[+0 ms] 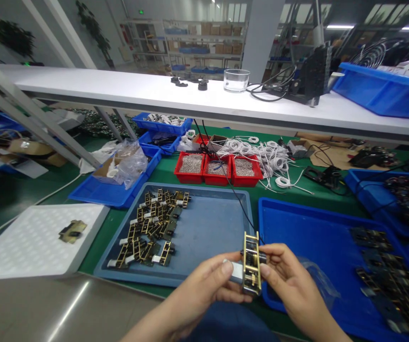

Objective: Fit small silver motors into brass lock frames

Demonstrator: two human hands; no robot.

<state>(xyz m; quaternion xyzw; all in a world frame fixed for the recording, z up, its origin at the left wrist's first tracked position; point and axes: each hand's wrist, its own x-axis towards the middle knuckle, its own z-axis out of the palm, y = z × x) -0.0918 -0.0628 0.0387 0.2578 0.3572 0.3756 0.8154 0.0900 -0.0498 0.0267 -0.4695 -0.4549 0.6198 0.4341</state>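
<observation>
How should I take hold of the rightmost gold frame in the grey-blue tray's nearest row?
Probably grip that frame by its gold bars, from the right: bare tray lies there, while other frames crowd its left, where its white block sticks out.

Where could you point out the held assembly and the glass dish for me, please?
Held assembly (251,267): head view, middle, between its gold-coloured rails.
Glass dish (236,82): head view, front of its clear wall.

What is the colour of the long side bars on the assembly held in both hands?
The side bars are gold-coloured, best seen in the head view.
</observation>
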